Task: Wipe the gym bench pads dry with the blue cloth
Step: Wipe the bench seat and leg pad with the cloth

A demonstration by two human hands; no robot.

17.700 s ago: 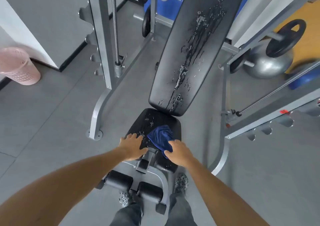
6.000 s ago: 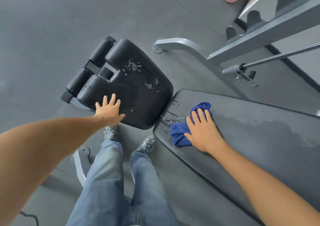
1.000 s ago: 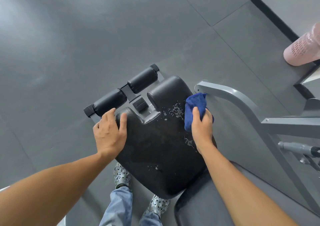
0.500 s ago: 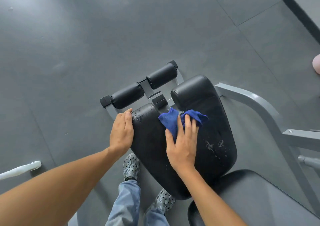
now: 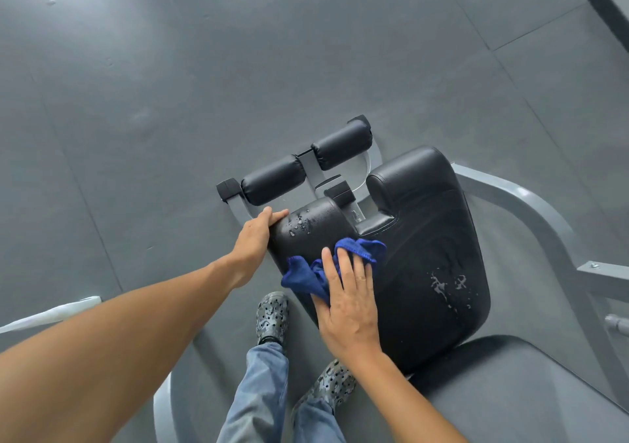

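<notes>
While the right hand (image 5: pixel 352 303) presses the blue cloth (image 5: pixel 308 274) flat-fingered and the left hand (image 5: pixel 257 235) curls on the seat pad (image 5: pixel 425 238), bunched cloth may skip the droplets (image 5: pixel 449 284)

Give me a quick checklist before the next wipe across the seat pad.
1. Blue cloth under the right hand: ok, palm flat on it.
2. Left hand steadying the seat pad: ok, gripping its left front corner.
3. Droplets near the left hand cleared: not ok, still wet.
4. Splash on the pad's right side cleared: not ok, still wet.
5. Backrest pad dry: cannot tell, only part in view.
6. Feet clear of the bench frame: ok, shoes on the floor beside it.
</notes>
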